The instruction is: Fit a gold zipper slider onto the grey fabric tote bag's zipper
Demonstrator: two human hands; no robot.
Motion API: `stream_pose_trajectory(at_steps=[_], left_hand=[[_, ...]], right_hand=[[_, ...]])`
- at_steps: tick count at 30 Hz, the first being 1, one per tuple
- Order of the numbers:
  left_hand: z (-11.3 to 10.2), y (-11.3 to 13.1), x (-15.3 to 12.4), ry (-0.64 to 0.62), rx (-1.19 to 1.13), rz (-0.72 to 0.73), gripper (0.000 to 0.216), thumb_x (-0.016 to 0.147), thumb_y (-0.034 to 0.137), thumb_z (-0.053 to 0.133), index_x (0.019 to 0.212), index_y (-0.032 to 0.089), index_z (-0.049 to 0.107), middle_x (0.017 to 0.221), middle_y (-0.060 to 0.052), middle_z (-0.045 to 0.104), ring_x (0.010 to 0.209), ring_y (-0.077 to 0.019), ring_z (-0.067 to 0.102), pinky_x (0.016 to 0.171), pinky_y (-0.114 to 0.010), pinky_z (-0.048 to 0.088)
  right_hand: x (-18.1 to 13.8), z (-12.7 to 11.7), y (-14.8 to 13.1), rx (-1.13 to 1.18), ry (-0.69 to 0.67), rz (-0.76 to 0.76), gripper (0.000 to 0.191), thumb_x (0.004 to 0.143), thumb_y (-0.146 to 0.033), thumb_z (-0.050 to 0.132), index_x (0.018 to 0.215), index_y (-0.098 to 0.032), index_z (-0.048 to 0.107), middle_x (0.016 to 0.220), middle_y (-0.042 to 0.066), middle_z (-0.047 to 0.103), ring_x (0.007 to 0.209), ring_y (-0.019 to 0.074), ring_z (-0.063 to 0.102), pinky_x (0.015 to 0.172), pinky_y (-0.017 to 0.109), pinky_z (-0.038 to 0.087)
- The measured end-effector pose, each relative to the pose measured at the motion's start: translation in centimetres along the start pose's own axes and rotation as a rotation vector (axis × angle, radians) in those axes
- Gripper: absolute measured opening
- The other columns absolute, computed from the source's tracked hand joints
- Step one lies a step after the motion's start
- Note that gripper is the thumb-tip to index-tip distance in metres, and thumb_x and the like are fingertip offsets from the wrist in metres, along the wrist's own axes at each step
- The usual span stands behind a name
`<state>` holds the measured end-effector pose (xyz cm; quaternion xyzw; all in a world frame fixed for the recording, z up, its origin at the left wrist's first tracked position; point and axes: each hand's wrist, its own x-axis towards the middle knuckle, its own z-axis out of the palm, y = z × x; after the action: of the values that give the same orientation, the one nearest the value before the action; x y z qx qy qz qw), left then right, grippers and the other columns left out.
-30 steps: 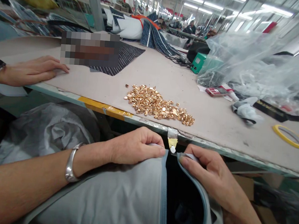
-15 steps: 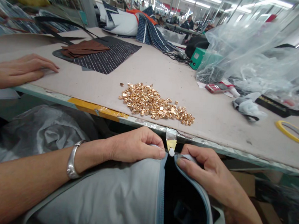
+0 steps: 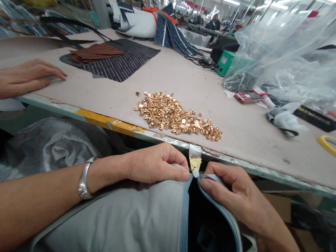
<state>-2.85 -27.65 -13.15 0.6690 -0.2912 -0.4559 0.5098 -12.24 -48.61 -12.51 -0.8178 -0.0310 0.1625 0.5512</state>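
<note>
A grey bag [image 3: 127,219] with a blue zip lies below the table edge, its mouth open on a dark inside. My left hand [image 3: 159,164], below a silver bracelet, pinches the top end of the left zip edge between thumb and fingers. On the opposite side of the opening, my right hand [image 3: 232,188] grips the end of the right zip edge. Between the two hands, a small white round piece [image 3: 195,173] hangs at the table edge below yellow and clear tape [image 3: 195,156]. What lies deep inside the bag is too dark to make out.
Gold metal pieces [image 3: 177,117] are heaped on the table [image 3: 101,98]. Another person's hand [image 3: 24,77] rests at left, near brown pieces [image 3: 98,53] on striped fabric [image 3: 117,66]. Plastic bags [image 3: 290,61], a green box [image 3: 225,63] and yellow tape [image 3: 333,149] lie at right.
The view has shifted slightly, so the table things appear a little further right. Both hands keep their hold on the bag's zip edges; the other person's hand stays in place.
</note>
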Motion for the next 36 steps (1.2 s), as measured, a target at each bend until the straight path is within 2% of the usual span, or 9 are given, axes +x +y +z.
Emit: stream_pose_trajectory(at_steps=[19, 36], left_hand=[[0.04, 0.00, 0.43, 0.006, -0.005, 0.034, 0.030, 0.081, 0.041, 0.060, 0.077, 0.011, 0.059, 0.060, 0.003, 0.041, 0.053, -0.0071, 0.031, 0.045, -0.018, 0.024], [0.57, 0.02, 0.46, 0.111, 0.036, 0.076, 0.029, 0.085, 0.040, 0.057, 0.077, 0.012, 0.058, 0.064, 0.004, 0.043, 0.058, -0.0071, 0.033, 0.050, -0.018, 0.026]], right_hand=[[0.57, 0.12, 0.01, 0.029, 0.015, -0.047, 0.026, 0.088, -0.034, 0.058, 0.070, -0.017, 0.051, 0.063, -0.005, 0.039, 0.057, 0.0085, 0.032, 0.048, 0.019, 0.028], [0.63, -0.07, 0.00, 0.026, 0.031, -0.070, 0.031, 0.091, -0.039, 0.058, 0.071, -0.017, 0.052, 0.065, -0.004, 0.042, 0.060, 0.0095, 0.035, 0.052, 0.020, 0.031]])
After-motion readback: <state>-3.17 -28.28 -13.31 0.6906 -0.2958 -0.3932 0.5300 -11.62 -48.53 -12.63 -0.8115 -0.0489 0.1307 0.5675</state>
